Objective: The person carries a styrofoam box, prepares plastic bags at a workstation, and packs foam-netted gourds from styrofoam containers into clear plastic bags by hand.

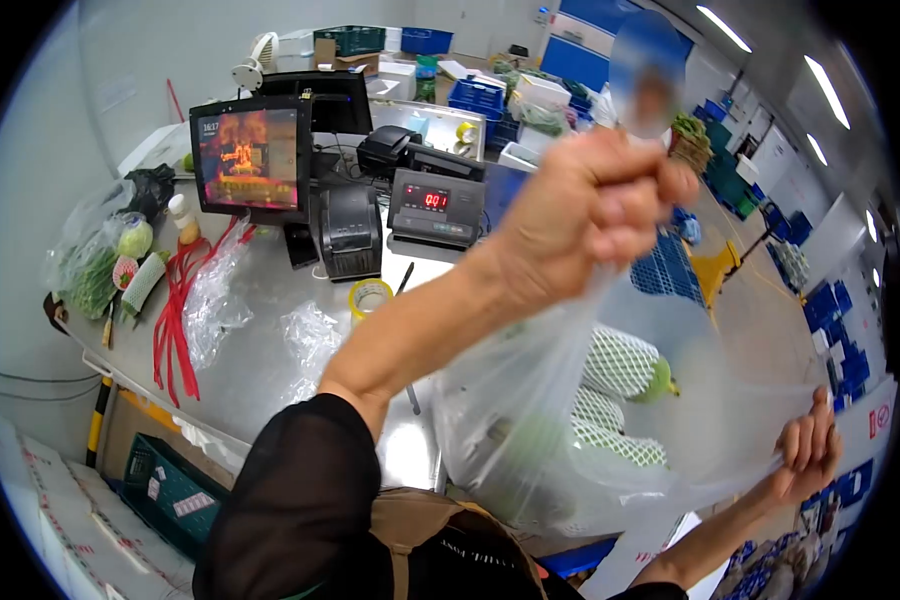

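Note:
A large clear plastic bag [510, 430] is stretched between my two hands. My left hand [595, 205] is raised high, its fingers closed round the gathered upper edge of the bag. Lower down at the far right, my right hand [810, 450] grips the bag's other edge. Several pieces of green produce [660, 383] in white foam nets [618, 362] lie inside; one shows a stem end. The plastic blurs the rest of the contents. A blurred, shiny blue-grey shape [650, 75] shows just above my left fist; I cannot tell what it is.
On the steel table [260, 370] are a scale display [435, 208], a screen [250, 155], a black printer [350, 232], yellow tape [370, 296], red straps [178, 310] and bagged vegetables [95, 270]. A green crate [170, 490] stands below left. Blue crates [477, 97] are behind.

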The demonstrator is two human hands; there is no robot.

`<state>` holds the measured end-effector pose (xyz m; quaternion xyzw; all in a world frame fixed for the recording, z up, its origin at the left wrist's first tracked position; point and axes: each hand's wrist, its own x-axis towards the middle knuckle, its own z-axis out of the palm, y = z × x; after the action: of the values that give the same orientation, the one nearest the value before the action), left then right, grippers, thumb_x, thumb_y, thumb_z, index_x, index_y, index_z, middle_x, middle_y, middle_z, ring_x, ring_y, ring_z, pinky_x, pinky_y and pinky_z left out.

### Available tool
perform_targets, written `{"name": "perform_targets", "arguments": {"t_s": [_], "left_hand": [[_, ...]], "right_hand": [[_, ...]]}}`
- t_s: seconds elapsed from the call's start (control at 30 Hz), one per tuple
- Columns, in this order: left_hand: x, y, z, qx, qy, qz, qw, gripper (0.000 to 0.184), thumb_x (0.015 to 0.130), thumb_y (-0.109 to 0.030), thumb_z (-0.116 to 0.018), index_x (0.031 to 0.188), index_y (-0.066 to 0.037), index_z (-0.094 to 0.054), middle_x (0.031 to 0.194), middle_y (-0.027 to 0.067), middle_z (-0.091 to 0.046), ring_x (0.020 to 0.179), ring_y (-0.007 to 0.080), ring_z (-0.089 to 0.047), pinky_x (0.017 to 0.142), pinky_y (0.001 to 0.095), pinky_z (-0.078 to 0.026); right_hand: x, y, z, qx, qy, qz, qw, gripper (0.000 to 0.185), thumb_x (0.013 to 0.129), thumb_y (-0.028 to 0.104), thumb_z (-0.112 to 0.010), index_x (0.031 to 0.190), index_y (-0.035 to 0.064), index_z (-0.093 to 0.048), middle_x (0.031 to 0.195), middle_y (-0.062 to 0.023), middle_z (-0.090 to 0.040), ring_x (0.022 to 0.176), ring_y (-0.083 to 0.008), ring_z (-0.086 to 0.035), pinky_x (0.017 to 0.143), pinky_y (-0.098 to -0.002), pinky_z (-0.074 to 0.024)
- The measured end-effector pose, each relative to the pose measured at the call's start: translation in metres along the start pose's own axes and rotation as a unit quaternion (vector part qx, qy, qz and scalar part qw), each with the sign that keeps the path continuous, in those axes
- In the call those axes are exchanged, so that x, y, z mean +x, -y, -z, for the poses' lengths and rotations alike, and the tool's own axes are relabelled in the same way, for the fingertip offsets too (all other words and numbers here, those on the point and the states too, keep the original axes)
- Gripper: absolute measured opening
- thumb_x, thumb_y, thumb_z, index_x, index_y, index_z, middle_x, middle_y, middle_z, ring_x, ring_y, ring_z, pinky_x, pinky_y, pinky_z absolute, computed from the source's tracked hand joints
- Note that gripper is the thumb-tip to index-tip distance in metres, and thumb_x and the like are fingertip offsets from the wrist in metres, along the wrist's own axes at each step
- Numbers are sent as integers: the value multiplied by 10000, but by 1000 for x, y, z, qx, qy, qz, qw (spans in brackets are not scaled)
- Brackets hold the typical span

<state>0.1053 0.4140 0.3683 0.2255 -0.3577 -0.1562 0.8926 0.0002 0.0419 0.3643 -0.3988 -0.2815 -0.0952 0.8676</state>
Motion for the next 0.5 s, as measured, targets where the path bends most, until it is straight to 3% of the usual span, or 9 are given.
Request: {"name": "perform_targets", "arguments": {"t_s": [0.03,0.1,0.2,0.3,0.43,0.5], "left_hand": [[12,21,-2,-13,-68,4,998,224,920,-134,-449,831,48,-543,583,24,-523,326,-17,-324,247,133,-248],[29,58,23,-49,-71,38,996,202,931,-136,-430,768,-26,-479,750,121,-564,355,-15,-345,251,134,-267],[41,101,52,-53,-90,68,992,110,924,-126,-448,848,-57,-408,740,130,-552,339,-10,-345,241,140,-267],[47,135,80,-40,-147,97,983,113,910,-116,-476,874,-67,-380,733,132,-548,327,-6,-348,234,146,-269],[51,182,122,22,-228,102,968,55,899,-124,-500,867,-106,-459,731,147,-566,330,8,-355,236,138,-252],[50,200,153,25,-190,117,974,51,900,-133,-498,911,-85,-489,712,107,-529,328,4,-311,249,128,-234]], "right_hand": [[1,3,17,-8,-15,-12,1000,476,887,65,-430,1228,-214,-246,566,7,-325,387,-57,-265,376,-204,-242],[4,-1,45,-24,-34,-33,999,415,875,61,-432,1166,-196,-286,578,-6,-317,400,-63,-254,366,-220,-227],[-2,-17,88,-31,-37,-65,997,403,856,59,-437,1145,-190,-306,577,-9,-314,408,-64,-261,357,-222,-209],[-17,-36,121,-19,-133,-80,988,410,837,58,-438,1141,-187,-313,579,-12,-317,413,-67,-270,354,-223,-206],[-38,-64,162,-13,-196,-137,971,382,811,69,-474,1113,-161,-426,584,9,-329,427,-64,-282,397,-223,-244],[-44,-87,178,-28,-219,-158,963,359,799,84,-512,1063,-154,-463,563,18,-309,418,-58,-274,395,-222,-234]]}}
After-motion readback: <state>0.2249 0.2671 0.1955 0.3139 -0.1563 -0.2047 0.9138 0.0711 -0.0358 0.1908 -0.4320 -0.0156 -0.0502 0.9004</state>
